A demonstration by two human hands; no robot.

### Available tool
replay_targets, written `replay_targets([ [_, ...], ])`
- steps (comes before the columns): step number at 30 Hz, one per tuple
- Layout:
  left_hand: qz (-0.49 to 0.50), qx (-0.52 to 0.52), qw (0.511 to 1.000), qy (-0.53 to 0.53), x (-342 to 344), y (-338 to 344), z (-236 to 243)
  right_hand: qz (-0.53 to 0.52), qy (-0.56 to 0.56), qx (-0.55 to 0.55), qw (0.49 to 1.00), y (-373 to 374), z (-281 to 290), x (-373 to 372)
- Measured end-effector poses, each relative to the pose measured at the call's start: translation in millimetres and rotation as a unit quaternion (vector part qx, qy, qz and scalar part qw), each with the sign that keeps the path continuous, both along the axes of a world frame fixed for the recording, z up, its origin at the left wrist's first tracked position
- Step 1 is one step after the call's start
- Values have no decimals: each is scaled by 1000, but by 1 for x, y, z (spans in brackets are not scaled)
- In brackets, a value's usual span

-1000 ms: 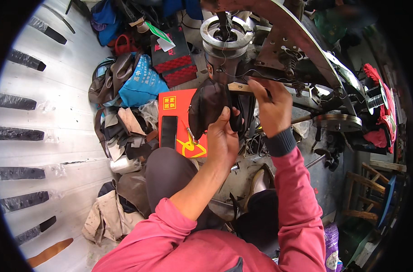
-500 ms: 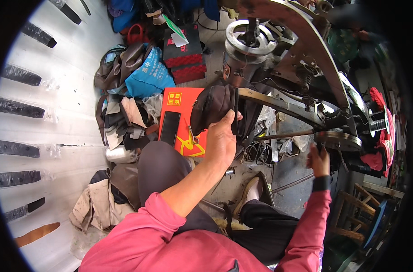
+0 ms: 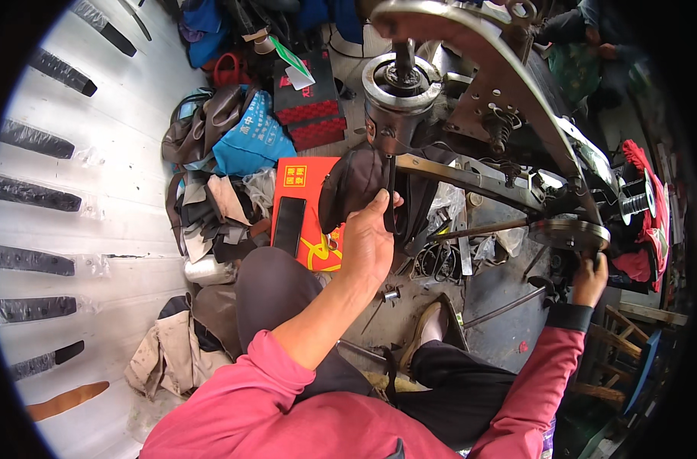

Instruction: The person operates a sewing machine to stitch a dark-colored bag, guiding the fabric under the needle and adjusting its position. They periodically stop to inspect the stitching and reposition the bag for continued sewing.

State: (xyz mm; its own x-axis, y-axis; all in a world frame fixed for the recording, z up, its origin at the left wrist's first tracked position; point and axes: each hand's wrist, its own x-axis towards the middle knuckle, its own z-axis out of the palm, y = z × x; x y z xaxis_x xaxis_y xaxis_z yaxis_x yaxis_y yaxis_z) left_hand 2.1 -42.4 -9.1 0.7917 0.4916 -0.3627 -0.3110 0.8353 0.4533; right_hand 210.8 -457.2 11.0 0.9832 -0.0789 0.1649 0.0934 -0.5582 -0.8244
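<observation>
A dark brown bag (image 3: 356, 183) sits below the round metal head (image 3: 398, 122) of a hand-cranked sewing machine, around its narrow arm (image 3: 471, 183). My left hand (image 3: 370, 241) pinches the bag's near edge, thumb on top, close below the needle area. The stitching point itself is too small to make out. At the machine's right end, my right hand (image 3: 590, 281) is closed at the lower rim of the flat metal handwheel (image 3: 569, 232), apparently on its crank handle, which the fingers hide.
Left of the bag lies a red box (image 3: 312, 170) with a black phone (image 3: 289, 224) on it. Leather scraps (image 3: 218, 214) and a blue bag (image 3: 250, 136) are beyond. A thread spool (image 3: 636, 200) stands by the wheel. Another person (image 3: 593, 46) is at the far right.
My right hand has swung rightward along the wheel's rim. My left hand keeps its hold on the bag. The whole view has shifted slightly.
</observation>
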Motion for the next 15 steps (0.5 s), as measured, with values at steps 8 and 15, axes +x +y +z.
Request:
replay_targets([
  [8,-2,4,1000,1,0,-1,1,185,172,134,958,103,-3,-65],
  [15,-11,-3,1000,-11,1,2,4,-17,47,67,996,-24,-32,8],
])
